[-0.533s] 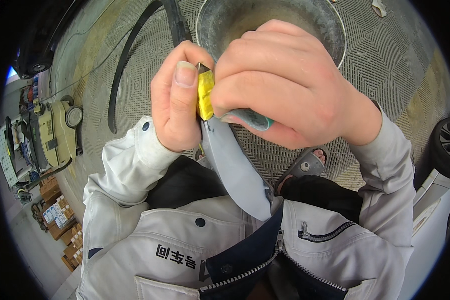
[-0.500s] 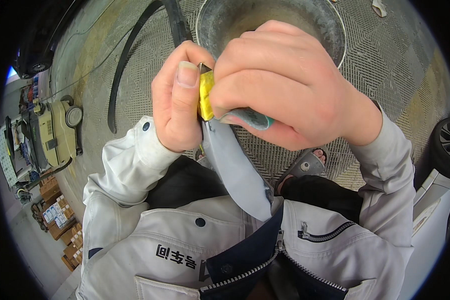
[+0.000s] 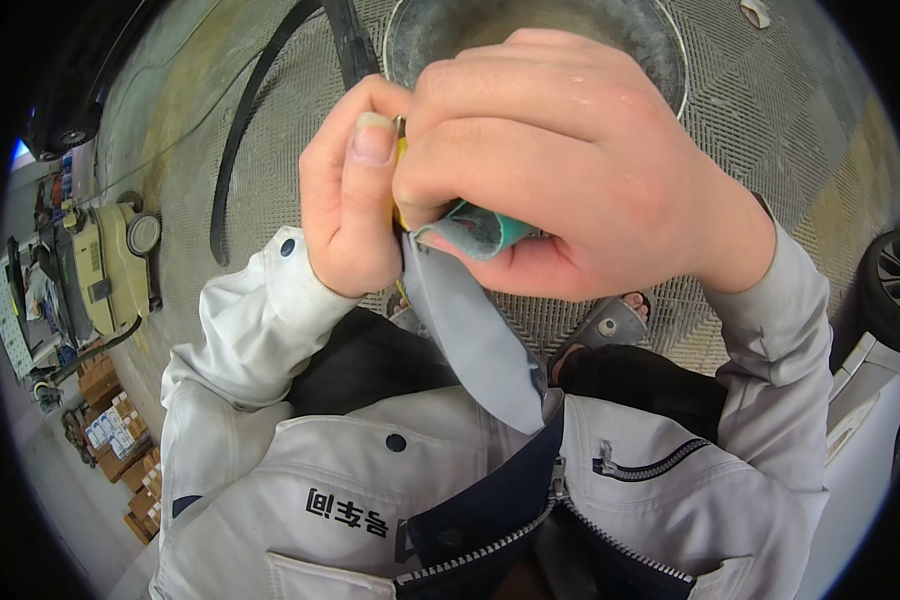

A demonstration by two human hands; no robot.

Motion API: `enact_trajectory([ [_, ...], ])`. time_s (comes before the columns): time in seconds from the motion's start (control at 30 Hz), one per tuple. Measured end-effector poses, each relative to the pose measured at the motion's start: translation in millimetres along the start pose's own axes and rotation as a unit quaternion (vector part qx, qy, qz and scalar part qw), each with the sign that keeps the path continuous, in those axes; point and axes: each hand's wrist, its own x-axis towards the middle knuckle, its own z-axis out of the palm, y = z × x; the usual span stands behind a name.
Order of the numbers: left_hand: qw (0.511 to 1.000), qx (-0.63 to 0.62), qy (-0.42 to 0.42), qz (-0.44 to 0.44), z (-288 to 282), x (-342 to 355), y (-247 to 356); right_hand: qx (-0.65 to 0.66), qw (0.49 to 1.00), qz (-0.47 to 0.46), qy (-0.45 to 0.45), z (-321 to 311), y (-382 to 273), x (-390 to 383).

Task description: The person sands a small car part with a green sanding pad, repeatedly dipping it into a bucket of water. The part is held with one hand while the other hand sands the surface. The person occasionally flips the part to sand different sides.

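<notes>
My left hand (image 3: pixel 355 200) is closed round the upper end of a long, curved grey blade (image 3: pixel 470 340), whose handle is wrapped in yellow (image 3: pixel 400 215) and mostly hidden. The blade slants down to the right, its tip by my jacket front. My right hand (image 3: pixel 570 170) is closed on a folded green-and-grey sheet (image 3: pixel 485 228), like abrasive paper, and bears against the yellow part beside my left thumb. The fingertips of my right hand are partly hidden.
Behind my hands is a large grey metal basin (image 3: pixel 660 50), with a black strap (image 3: pixel 245 110) left of it. A dark car (image 3: pixel 60 115), a khaki wheeled machine (image 3: pixel 110 270) and boxes (image 3: pixel 115 430) line the left. A tyre (image 3: pixel 885 290) stands right. My sandaled foot (image 3: pixel 605 325) shows below.
My right hand has shifted up and left, now covering most of the yellow handle, and more of the folded green sheet shows. My left hand and the blade moved slightly.
</notes>
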Motion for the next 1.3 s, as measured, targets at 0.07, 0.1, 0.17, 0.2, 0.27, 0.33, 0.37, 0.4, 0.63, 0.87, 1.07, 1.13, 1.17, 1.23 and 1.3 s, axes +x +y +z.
enact_trajectory([
  [0.07, 0.999, -0.028, 0.012, -0.02, 2.1, -2.0, 0.7, 0.014, 1.0, -0.002, 0.016, 0.2, 3.4, 0.8],
  [0.1, 0.998, -0.044, 0.017, -0.033, 3.0, -2.6, 0.7, 0.013, 1.0, 0.002, 0.02, -1.2, 4.2, 1.3],
  [0.17, 0.999, -0.038, 0.014, -0.022, 4.0, -2.4, -0.7, 0.005, 1.0, 0.009, -0.007, -5.5, 4.9, 2.2],
  [0.2, 0.999, -0.036, 0.012, -0.017, 4.1, -1.8, -1.8, -0.004, 0.999, 0.014, -0.031, -6.5, 4.7, 2.3],
  [0.27, 0.999, -0.04, 0.013, -0.02, 3.6, -1.0, -3.1, -0.027, 0.997, 0.019, -0.077, -14.4, 4.1, 3.1],
  [0.33, 0.999, -0.044, 0.013, -0.023, 3.2, -0.1, -3.4, -0.018, 0.999, 0.012, -0.045, -17.0, 4.0, 4.5],
  [0.37, 0.999, -0.046, 0.013, -0.026, 3.5, -0.1, -2.9, -0.014, 0.999, 0.013, -0.037, -21.8, 2.5, 4.1],
  [0.4, 0.998, -0.053, 0.014, -0.022, 3.8, -0.3, -2.0, -0.01, 0.999, 0.015, -0.029, -19.5, 3.6, 4.2],
  [0.63, 0.999, -0.017, 0.014, -0.027, 5.2, 0.5, 3.8, 0.023, 1.0, -0.006, 0.016, -7.1, 10.7, -4.9],
  [0.87, 0.995, 0.096, 0.002, 0.036, 4.0, 2.8, -1.7, 0.028, 0.999, -0.004, 0.044, 4.5, 5.6, -6.4],
  [1.07, 1.0, 0.016, 0.019, 0.008, 2.0, -1.2, -1.4, 0.019, 0.998, -0.026, 0.046, 9.2, 9.4, -7.2],
  [1.13, 0.998, -0.054, 0.028, -0.024, 1.9, -1.7, -1.9, 0.009, 0.999, -0.022, 0.034, 8.2, 13.0, -8.9],
  [1.17, 0.998, -0.057, 0.023, -0.027, 2.3, -1.6, -2.8, 0.005, 0.999, -0.021, 0.027, 6.9, 13.9, -9.9],
  [1.23, 0.997, -0.057, 0.022, -0.045, 3.0, -3.0, -2.6, -0.003, 1.0, -0.018, 0.016, 1.1, 14.3, -11.3],
  [1.3, 0.998, -0.039, 0.029, -0.043, 2.7, -4.0, -3.0, -0.026, 0.999, -0.021, -0.015, -7.9, 14.2, -12.4],
])
